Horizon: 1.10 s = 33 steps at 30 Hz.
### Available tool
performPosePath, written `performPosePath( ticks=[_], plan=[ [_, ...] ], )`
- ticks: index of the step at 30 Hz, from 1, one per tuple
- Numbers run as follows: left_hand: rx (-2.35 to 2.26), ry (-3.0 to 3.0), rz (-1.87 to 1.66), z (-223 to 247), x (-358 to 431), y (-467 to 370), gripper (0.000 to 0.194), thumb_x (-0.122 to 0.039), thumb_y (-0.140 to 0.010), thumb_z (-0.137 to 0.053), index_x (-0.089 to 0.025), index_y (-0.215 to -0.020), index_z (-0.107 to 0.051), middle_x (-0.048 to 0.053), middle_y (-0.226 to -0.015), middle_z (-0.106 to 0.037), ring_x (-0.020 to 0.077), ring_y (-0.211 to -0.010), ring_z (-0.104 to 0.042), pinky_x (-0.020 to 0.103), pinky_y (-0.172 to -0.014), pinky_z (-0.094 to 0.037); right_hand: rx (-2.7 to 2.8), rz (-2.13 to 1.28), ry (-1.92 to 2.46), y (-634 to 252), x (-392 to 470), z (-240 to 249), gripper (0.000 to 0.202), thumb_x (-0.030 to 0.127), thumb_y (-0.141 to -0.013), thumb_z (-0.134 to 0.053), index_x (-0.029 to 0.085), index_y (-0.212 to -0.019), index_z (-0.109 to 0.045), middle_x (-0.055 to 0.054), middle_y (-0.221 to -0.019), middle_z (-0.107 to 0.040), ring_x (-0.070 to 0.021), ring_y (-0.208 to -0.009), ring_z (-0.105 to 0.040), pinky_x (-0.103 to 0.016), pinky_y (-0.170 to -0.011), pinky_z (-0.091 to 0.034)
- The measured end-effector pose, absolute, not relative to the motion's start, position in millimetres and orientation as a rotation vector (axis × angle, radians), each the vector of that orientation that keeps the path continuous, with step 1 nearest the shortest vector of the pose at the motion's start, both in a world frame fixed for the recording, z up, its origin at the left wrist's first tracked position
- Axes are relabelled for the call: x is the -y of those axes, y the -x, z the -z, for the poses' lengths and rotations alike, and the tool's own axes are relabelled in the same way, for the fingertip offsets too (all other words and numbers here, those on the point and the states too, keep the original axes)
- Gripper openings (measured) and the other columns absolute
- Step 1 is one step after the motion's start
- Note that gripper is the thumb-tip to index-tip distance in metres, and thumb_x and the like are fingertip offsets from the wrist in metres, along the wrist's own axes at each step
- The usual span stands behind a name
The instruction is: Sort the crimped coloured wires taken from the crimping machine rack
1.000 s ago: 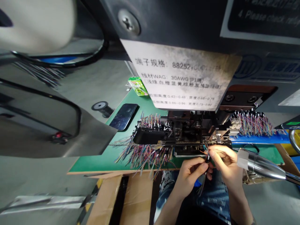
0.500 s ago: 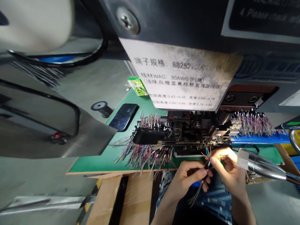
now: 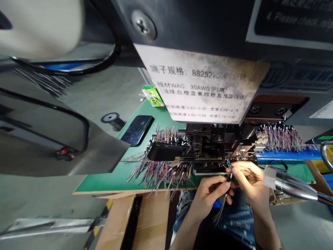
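While the wires [image 3: 231, 175] sit just near-side of the press [image 3: 205, 152], we list: left hand [image 3: 211, 195], closed on their dark middle; right hand [image 3: 248, 177], pinched shut on the far strands [image 3: 228, 163]. Likely light, limp, tips easily bent; we'd grip the dark middle.

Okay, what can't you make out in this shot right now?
Tips of the wire bundle, head view: too small to tell whether they touch the machine.
End of the white label's top line, head view: blurred.
Dark sign, head view: cut off by the top and right edges.
Pale object, head view: cut off by the top and left edges.
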<state>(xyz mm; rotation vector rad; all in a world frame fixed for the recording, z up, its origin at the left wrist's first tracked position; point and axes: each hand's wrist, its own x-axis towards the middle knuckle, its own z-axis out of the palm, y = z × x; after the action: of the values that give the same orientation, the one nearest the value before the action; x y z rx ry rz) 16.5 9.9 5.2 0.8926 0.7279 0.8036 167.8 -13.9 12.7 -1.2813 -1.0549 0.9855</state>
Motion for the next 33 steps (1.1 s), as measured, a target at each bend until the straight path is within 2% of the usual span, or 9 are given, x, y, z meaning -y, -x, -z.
performPosePath(
  ticks=[7, 11, 14, 18, 20, 24, 27, 30, 33],
  plan=[
    [-0.730, -0.897, -0.802, -11, -11, -15, 0.055, -0.067, -0.077, -0.088, -0.013, -0.077, -0.084, 0.002, -0.064, -0.070, 0.0112, -0.052, -0.065, 0.020, -0.055, -0.050, 1.099, -0.875, 1.311, -169, 15, -10, 0.013, 0.034, -0.098, -0.075, 0.025, -0.105, -0.082, 0.003, -0.057, -0.064, -0.0177, -0.051, -0.062, -0.026, -0.046, -0.049],
    [-0.700, -0.857, -0.767, -11, -9, -9, 0.051, -0.064, -0.077, -0.090, -0.013, -0.074, -0.082, 0.003, -0.063, -0.071, 0.0104, -0.049, -0.064, 0.020, -0.051, -0.048, 1.364, -0.593, 1.291, -178, 14, -18, 0.007, 0.027, -0.096, -0.075, 0.026, -0.096, -0.082, -0.003, -0.084, -0.075, -0.0199, -0.071, -0.070, -0.031, -0.064, -0.056],
    [-0.645, -0.796, -0.706, -7, -8, -6, 0.051, -0.064, -0.075, -0.091, -0.014, -0.074, -0.082, 0.003, -0.064, -0.072, 0.0098, -0.045, -0.062, 0.020, -0.048, -0.048, 1.387, -0.639, 1.249, -180, 17, -23, 0.015, 0.027, -0.097, -0.074, 0.024, -0.083, -0.076, -0.005, -0.093, -0.076, -0.0211, -0.081, -0.072, -0.033, -0.075, -0.058],
    [-0.645, -0.793, -0.700, -7, -9, -10, 0.051, -0.063, -0.074, -0.092, -0.013, -0.073, -0.081, 0.003, -0.062, -0.071, 0.0103, -0.045, -0.062, 0.020, -0.048, -0.048, 1.223, -0.807, 1.294, -177, 21, -17, 0.012, 0.033, -0.099, -0.074, 0.024, -0.093, -0.078, 0.001, -0.066, -0.067, -0.0175, -0.055, -0.060, -0.033, -0.063, -0.058],
    [-0.668, -0.807, -0.730, -8, -11, -13, 0.052, -0.063, -0.073, -0.092, -0.013, -0.073, -0.080, 0.003, -0.062, -0.070, 0.0109, -0.047, -0.063, 0.020, -0.049, -0.049, 1.164, -0.822, 1.337, -175, 21, -12, 0.016, 0.037, -0.098, -0.076, 0.023, -0.100, -0.082, 0.003, -0.059, -0.064, -0.0180, -0.051, -0.059, -0.033, -0.059, -0.058],
    [-0.719, -0.871, -0.779, -10, -12, -17, 0.052, -0.063, -0.077, -0.089, -0.012, -0.074, -0.080, 0.003, -0.063, -0.070, 0.0118, -0.050, -0.064, 0.021, -0.053, -0.050, 1.046, -0.936, 1.318, -170, 18, -11, 0.020, 0.041, -0.096, -0.076, 0.024, -0.103, -0.084, 0.000, -0.062, -0.069, -0.0188, -0.053, -0.063, -0.029, -0.050, -0.056],
    [-0.749, -0.919, -0.791, -9, -11, -18, 0.050, -0.062, -0.081, -0.086, -0.012, -0.075, -0.080, 0.004, -0.064, -0.071, 0.0130, -0.051, -0.064, 0.023, -0.054, -0.051, 1.026, -0.976, 1.306, -168, 16, -15, 0.016, 0.037, -0.097, -0.075, 0.025, -0.104, -0.084, 0.000, -0.064, -0.072, -0.0166, -0.049, -0.058, -0.027, -0.045, -0.050],
    [-0.766, -0.934, -0.793, -9, -11, -17, 0.050, -0.062, -0.081, -0.085, -0.012, -0.077, -0.081, 0.004, -0.065, -0.071, 0.0136, -0.051, -0.064, 0.024, -0.054, -0.051, 1.069, -0.932, 1.359, -169, 15, -17, 0.015, 0.034, -0.097, -0.074, 0.024, -0.103, -0.084, 0.000, -0.063, -0.071, -0.0154, -0.048, -0.054, -0.027, -0.043, -0.043],
    [-0.772, -0.949, -0.788, -10, -11, -17, 0.050, -0.062, -0.082, -0.084, -0.012, -0.078, -0.081, 0.004, -0.065, -0.071, 0.0141, -0.051, -0.064, 0.024, -0.055, -0.051, 1.070, -0.928, 1.369, -169, 16, -16, 0.016, 0.035, -0.097, -0.074, 0.024, -0.103, -0.084, 0.000, -0.063, -0.071, -0.0164, -0.049, -0.056, -0.028, -0.045, -0.045]
  ],
)
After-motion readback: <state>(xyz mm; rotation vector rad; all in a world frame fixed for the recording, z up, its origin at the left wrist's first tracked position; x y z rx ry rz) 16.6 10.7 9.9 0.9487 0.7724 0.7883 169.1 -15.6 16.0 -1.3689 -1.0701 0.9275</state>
